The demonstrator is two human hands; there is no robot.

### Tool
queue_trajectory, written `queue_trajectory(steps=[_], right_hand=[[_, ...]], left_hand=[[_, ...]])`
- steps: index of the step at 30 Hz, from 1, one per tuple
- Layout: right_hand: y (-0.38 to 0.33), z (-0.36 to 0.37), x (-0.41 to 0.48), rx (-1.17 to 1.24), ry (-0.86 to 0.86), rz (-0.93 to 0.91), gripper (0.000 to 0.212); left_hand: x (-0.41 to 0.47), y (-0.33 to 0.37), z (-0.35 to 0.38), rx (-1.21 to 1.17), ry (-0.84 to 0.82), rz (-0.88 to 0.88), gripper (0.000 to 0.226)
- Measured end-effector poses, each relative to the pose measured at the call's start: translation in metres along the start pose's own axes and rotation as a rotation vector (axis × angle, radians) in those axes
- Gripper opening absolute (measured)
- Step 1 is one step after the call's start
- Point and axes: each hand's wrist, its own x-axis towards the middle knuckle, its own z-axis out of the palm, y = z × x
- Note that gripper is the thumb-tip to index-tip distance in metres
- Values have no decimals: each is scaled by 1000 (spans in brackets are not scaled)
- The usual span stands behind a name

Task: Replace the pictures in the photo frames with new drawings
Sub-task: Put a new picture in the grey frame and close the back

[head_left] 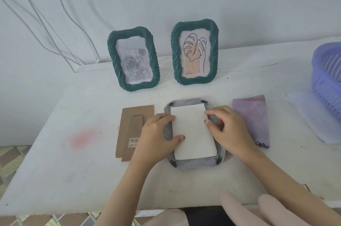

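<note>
Nearest on the white table [55, 170] lies a photo frame [195, 163] turned face down, its grey ribbed back showing, with small dark clips at the corners. A white sheet [191, 131] sits in its rectangular opening, blank side up, so whatever is drawn on it cannot be seen. The left hand [158, 133] rests on the frame's left edge with fingers spread flat and the thumb pressing on the sheet — not closed around anything. The right hand [228, 128] lies on the right edge, fingers loosely curled, fingertips touching the sheet's right border; it clamps nothing either. Just left of the frame lies the brown cardboard backing [132, 124] with its stand flap and a barcode sticker, partly covered by the left hand. To the right of the frame lies a folded purple cloth [251, 120]. Farther right, a purple slatted plastic basket [326, 78] is cut off by the picture's edge, so its contents cannot be told; a sheet of white paper [304, 113] lies partly under it. At the far side two dark green frames stand upright near the wall — the left one [132, 61] holds a grey rose picture with faint lettering too blurred to read, the right one [195, 52] a line drawing of a leaf.
</note>
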Motion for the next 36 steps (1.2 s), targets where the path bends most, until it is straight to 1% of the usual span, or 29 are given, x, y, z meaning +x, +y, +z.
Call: queue_trajectory(steps=[7,10,13,15,17,19,22,27,32,36], right_hand=[[2,1,-1,-58,-46,48,29],[2,0,0,-36,-64,70,30],[2,0,-2,-15,-59,72,29],[0,0,-4,-6,-52,78,28],[0,1,-4,-3,-53,85,27],[0,1,-4,-2,-53,89,27],[0,1,-4,5,-50,96,26],[0,2,-5,6,-46,101,26],[0,2,-6,8,-54,94,25],[0,2,-6,-1,-51,80,25]], left_hand=[[3,-2,1,26,9,-7,56],[4,-2,0,-25,6,-14,49],[2,-6,-5,-90,122,-62,33],[1,-12,-10,-25,245,-176,31],[-2,-18,-16,119,309,-349,35],[-9,-23,-21,246,303,-486,44],[-19,-24,-22,301,266,-537,58],[-20,-18,-21,221,258,-553,61],[-6,-14,-35,118,211,-698,67],[1,-20,-45,-34,197,-776,75]])
